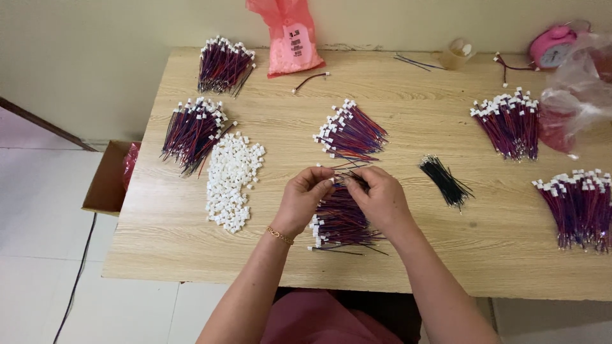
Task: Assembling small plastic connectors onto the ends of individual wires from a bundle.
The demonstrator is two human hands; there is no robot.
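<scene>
Both hands, left hand (305,191) and right hand (377,194), pinching thin wires (344,180) together above a bundle of red-blue leads (341,223) near the counter's (166,223) front edge. Likely risk: loose strands slipping out, scattering the pile of white connectors (233,180) beside. Pink plastic bag (290,35) with a pale rectangular label upright at the far edge.

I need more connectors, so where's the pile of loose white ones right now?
In the head view, the pile of white connectors lies on the table's left half, just left of the left hand.
</scene>
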